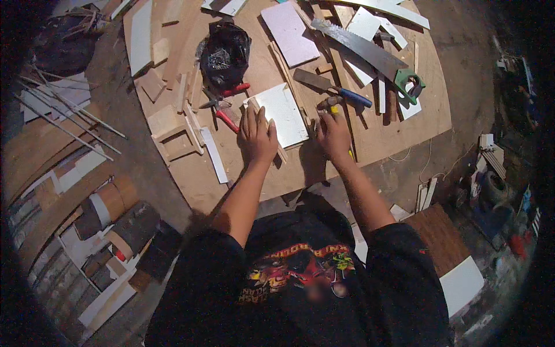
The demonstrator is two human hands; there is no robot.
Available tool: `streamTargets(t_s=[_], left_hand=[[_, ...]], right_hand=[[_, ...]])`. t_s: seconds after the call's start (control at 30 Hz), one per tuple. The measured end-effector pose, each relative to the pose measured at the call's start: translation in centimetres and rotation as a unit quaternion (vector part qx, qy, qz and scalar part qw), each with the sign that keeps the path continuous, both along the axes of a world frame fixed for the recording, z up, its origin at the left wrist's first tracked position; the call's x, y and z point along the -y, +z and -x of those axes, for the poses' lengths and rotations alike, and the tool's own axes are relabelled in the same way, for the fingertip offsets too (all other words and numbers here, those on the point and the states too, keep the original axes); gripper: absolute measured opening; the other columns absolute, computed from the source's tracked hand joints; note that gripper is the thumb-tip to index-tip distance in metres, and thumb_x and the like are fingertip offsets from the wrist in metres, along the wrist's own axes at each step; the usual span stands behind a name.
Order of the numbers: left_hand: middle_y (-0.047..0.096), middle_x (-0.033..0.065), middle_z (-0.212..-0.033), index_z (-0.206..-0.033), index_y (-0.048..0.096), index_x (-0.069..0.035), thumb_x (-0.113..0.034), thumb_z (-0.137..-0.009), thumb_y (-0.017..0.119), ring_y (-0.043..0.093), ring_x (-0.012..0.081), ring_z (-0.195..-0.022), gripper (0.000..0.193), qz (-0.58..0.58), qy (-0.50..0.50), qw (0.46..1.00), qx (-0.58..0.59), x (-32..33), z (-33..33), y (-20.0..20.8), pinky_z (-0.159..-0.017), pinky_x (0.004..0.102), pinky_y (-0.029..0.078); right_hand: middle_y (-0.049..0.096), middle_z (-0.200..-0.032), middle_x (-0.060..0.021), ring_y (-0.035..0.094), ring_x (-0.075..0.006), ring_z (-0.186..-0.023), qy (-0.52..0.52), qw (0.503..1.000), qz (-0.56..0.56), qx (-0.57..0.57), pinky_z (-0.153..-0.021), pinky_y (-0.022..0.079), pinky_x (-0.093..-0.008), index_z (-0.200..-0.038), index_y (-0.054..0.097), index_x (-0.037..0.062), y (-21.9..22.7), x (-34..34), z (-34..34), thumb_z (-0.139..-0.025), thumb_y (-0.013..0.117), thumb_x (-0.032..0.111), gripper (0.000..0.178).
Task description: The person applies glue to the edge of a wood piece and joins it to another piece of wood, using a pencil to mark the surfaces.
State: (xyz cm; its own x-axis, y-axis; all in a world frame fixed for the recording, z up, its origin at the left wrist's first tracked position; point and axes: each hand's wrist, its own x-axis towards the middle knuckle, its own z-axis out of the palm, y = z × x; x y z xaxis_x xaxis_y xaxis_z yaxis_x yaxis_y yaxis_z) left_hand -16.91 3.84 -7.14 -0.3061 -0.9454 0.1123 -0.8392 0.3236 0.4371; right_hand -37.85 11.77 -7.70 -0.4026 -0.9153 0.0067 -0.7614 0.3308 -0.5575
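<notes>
My left hand (258, 137) presses a thin wooden strip (281, 152) down along the left side of a white board (292, 118). Its fingers lie close together over the strip. In my right hand (334, 137) is a hammer (330, 103) with a yellow handle, its metal head just beyond my fingers, to the right of the board. Pliers with red handles (228, 121) lie beside my left hand. Behind them sits a black plastic bag (240, 52) of nails, folded open.
A handsaw (364, 49) with a green handle lies at the far right of the wooden table (399, 139). A blue-handled chisel-like tool (352, 96) rests near the hammer. Pale board pieces (291, 34) and wooden offcuts (173, 139) lie around. More scraps cover the floor at left.
</notes>
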Motion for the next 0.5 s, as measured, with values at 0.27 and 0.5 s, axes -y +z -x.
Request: streamTargets(t_s=[0.27,0.5], left_hand=[[0.043,0.0279,-0.147,-0.134,0.058,0.0,-0.02,-0.095,0.064,0.043,0.0439,-0.138,0.045,-0.024,-0.002,0.999,-0.036,-1.6,-4.7,0.9,-0.114,0.0501,0.036],[0.056,0.0144,-0.141,-0.139,0.058,-0.005,-0.033,-0.096,0.062,0.048,0.0352,-0.132,0.051,-0.085,-0.026,0.995,0.041,-1.8,-4.5,2.6,-0.111,0.0471,0.038]], right_hand=[[0.066,-0.097,-0.012,0.063,-0.0338,-0.093,-0.138,0.99,-0.019,-0.036,-0.079,0.052,-0.0433,-0.11,0.071,0.0069,-0.1,0.9,-8.6,-0.084,0.077,0.027,0.034],[0.067,-0.096,-0.0096,0.065,-0.0265,-0.088,-0.165,0.981,0.097,-0.023,-0.076,0.052,-0.0394,-0.102,0.073,0.0051,-0.8,1.0,-9.0,-0.081,0.081,0.022,0.028]])
